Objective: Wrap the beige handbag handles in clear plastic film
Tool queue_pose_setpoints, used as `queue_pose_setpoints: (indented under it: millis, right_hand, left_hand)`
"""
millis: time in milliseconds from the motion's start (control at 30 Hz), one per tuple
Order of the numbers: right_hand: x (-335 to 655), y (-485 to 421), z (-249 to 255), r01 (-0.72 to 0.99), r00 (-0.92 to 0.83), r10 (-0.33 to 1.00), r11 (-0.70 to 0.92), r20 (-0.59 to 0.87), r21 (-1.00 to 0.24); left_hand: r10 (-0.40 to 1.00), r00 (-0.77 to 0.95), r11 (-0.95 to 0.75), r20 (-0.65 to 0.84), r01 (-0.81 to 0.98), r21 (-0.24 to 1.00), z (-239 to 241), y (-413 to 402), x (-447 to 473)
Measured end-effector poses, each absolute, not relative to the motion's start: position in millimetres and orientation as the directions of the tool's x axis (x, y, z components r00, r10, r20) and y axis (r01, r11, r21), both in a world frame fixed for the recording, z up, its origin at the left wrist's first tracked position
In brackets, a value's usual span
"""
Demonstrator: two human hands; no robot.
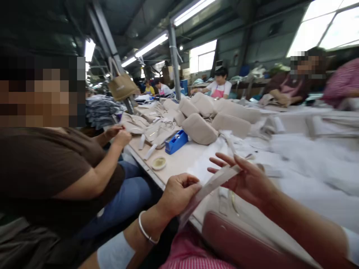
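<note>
A long pale strip [214, 183] stretches between my hands above the table's near edge; I cannot make out its material. My left hand [179, 192] pinches the strip between thumb and fingers, and its lower end hangs down past that hand. My right hand [249, 179] has its fingers stretched and spread, and the strip's upper end lies against it near the thumb. Below the right hand, a bag [252, 235] with a dark pink panel and a beige part rests at the table edge. White sheets [303, 164] lie around the right hand.
A blue tape dispenser [176, 142] and a small round dish [158, 163] stand on the table [171, 164]. Beyond them are piled beige bags [200, 129]. A co-worker [92, 168] sits close at the left, hands raised at the table edge. Other people work farther back.
</note>
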State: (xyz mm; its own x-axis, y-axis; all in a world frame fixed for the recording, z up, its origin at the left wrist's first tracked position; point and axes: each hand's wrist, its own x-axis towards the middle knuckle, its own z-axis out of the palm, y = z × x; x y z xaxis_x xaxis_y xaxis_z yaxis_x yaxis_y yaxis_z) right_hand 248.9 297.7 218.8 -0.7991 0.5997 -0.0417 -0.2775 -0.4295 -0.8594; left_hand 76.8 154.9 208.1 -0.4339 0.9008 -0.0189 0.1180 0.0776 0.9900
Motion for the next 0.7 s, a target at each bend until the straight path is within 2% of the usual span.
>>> queue_pose_setpoints:
  millis: [33,100,200,233,267,333,400,467,533,600,700]
  right_hand:
    - [251,302,221,-0.298,-0.747,0.663,-0.407,-0.055,-0.864]
    - [253,304,222,-0.280,-0.676,0.737,-0.256,0.001,-0.925]
    - [256,297,218,-0.202,-0.691,0.698,0.064,0.188,-0.977]
    - [258,296,218,-0.194,-0.702,0.679,0.110,0.216,-0.975]
    - [262,297,218,-0.201,-0.711,0.672,0.091,0.209,-0.975]
    - [272,308,220,-0.251,-0.723,0.684,-0.125,0.100,-0.960]
    - [282,325,224,-0.320,-0.707,0.705,-0.391,-0.058,-0.863]
    - [287,342,227,-0.391,-0.625,0.760,-0.504,-0.180,-0.770]
    - [286,350,225,-0.405,-0.514,0.826,-0.471,-0.230,-0.784]
    - [281,349,218,-0.349,-0.453,0.871,-0.368,-0.188,-0.862]
    - [275,339,207,-0.253,-0.518,0.847,-0.287,-0.121,-0.924]
  left_hand:
    - [0.910,-0.415,0.065,-0.006,0.129,0.990,208,166,80]
    - [0.924,-0.381,0.018,0.031,0.126,0.992,211,189,89]
    - [0.951,-0.301,-0.059,0.073,0.056,0.997,219,219,106]
    - [0.958,-0.275,-0.074,0.084,0.047,0.996,222,226,110]
    - [0.961,-0.258,-0.090,0.101,0.054,0.995,225,232,114]
    - [0.956,-0.254,-0.119,0.145,0.116,0.986,229,243,118]
    - [0.950,-0.254,-0.140,0.181,0.174,0.975,230,254,119]
    - [0.952,-0.240,-0.139,0.190,0.215,0.967,229,267,119]
    - [0.956,-0.221,-0.134,0.192,0.250,0.959,226,283,122]
    - [0.958,-0.203,-0.137,0.204,0.302,0.943,223,300,126]
    - [0.958,-0.171,-0.150,0.228,0.377,0.914,221,320,134]
